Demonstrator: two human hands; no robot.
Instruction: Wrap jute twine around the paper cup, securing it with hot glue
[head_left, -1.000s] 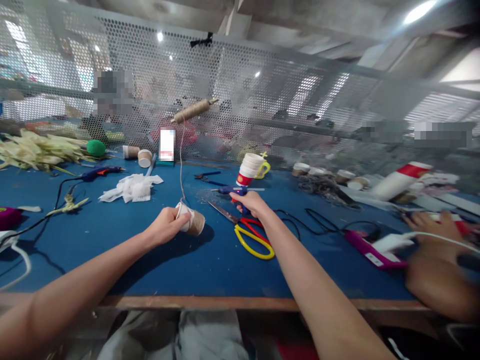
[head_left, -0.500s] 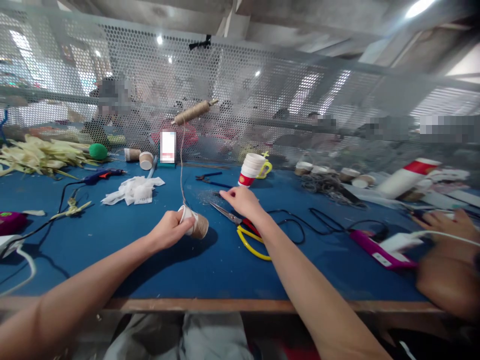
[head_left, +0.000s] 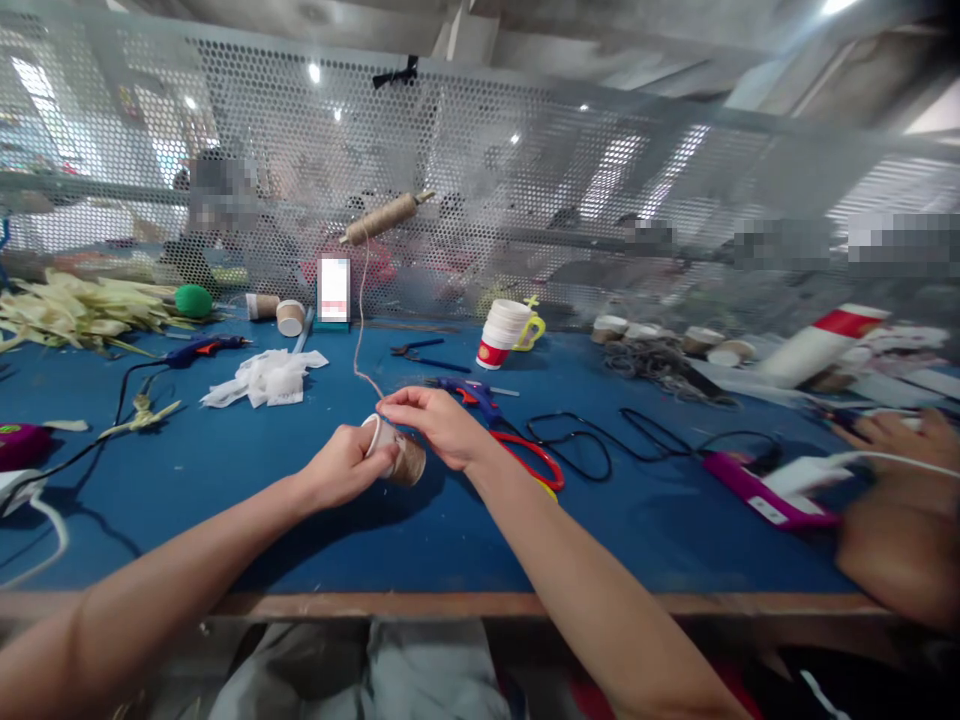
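My left hand (head_left: 346, 466) is closed around a small paper cup (head_left: 409, 462), tilted on its side and wrapped in brown twine toward its base. At the cup's white rim, my right hand (head_left: 435, 420) pinches the twine (head_left: 361, 340) between thumb and fingertips. That strand runs up to a twine spool (head_left: 384, 218) on a stick at the mesh panel. Scissors with red and yellow handles (head_left: 532, 455) lie partly hidden under my right forearm. A blue glue gun (head_left: 476, 395) rests just beyond my right hand.
Behind the hands are pliers (head_left: 427, 358), stacked white cups (head_left: 504, 335) and a crumpled white cloth (head_left: 264, 378). A purple power strip (head_left: 769, 492) with cables lies at right, beside another person's hand (head_left: 900, 440). Corn husks (head_left: 82, 300) are heaped at left. A perforated panel (head_left: 480, 170) bounds the back.
My right hand has moved left and toward me, from near the scissors' tips to the cup's rim, and now pinches the twine. The left hand still grips the cup.
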